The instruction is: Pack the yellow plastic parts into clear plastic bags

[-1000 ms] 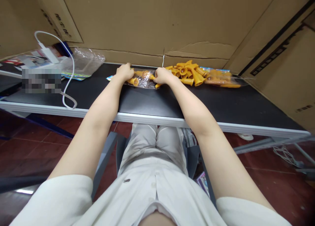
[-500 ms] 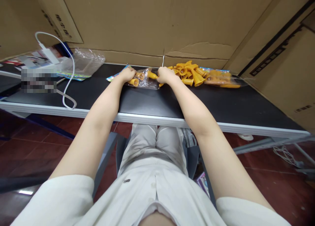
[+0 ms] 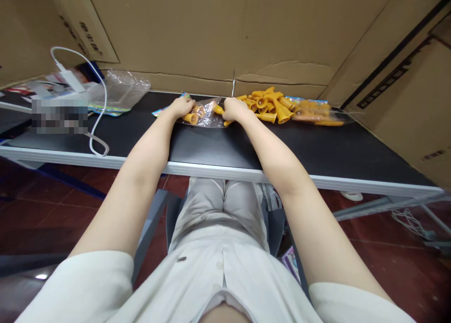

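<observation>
My left hand (image 3: 182,107) is closed on the left end of a clear plastic bag (image 3: 210,118) with a colourful printed strip. Inside the bag lie yellow flared plastic pieces (image 3: 191,119), shaped like small horns. At the bag's right end, my right hand (image 3: 234,110) is closed around a yellow plastic piece (image 3: 218,110) whose end sticks out to the left, at or in the bag's mouth. The fingertips of both hands are partly hidden. Just right of that hand is a loose pile of the same yellow pieces (image 3: 271,102).
A filled bag of yellow pieces (image 3: 315,112) lies right of the pile. To the left are an empty clear bag (image 3: 123,90), a white cable (image 3: 105,97) and a white plug-like device (image 3: 72,80). Cardboard walls (image 3: 197,32) stand behind the black table (image 3: 218,147).
My right hand has shifted slightly left and down with the yellow piece, toward the bag. My left hand stays on the bag almost unmoved.
</observation>
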The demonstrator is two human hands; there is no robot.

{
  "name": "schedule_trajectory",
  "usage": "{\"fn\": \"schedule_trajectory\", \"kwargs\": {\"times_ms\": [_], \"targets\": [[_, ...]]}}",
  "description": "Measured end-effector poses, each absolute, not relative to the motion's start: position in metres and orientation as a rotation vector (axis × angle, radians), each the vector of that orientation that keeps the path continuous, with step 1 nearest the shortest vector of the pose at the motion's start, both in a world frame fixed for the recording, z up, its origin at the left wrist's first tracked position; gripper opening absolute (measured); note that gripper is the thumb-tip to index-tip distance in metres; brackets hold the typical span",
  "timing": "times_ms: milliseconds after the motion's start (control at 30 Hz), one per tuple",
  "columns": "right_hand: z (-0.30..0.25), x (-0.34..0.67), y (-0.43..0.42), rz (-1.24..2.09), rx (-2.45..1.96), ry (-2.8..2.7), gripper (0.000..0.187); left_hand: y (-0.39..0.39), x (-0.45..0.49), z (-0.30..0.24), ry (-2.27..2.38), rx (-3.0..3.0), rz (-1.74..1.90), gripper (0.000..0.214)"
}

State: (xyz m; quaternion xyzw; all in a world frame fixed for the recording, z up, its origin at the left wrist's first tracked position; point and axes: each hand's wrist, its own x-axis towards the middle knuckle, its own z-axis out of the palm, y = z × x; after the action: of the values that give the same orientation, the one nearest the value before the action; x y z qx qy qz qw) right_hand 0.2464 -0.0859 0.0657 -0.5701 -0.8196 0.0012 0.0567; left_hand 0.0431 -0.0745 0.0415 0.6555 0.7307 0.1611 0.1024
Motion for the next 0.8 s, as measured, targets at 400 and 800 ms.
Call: {"fn": "schedule_trajectory", "kwargs": {"times_ms": [400, 800], "targets": [[0.056, 0.24, -0.084, -0.007, -1.707, -2.445, 0.046, -0.064, 0.038, 0.033, 2.194, 1.877, 0.668, 0.066], [0.03, 0.23, -0.054, 0.335, -1.302, -2.299, 0.016, -0.049, 0.027, 0.022, 2.187, 1.763, 0.813, 0.078]]}}
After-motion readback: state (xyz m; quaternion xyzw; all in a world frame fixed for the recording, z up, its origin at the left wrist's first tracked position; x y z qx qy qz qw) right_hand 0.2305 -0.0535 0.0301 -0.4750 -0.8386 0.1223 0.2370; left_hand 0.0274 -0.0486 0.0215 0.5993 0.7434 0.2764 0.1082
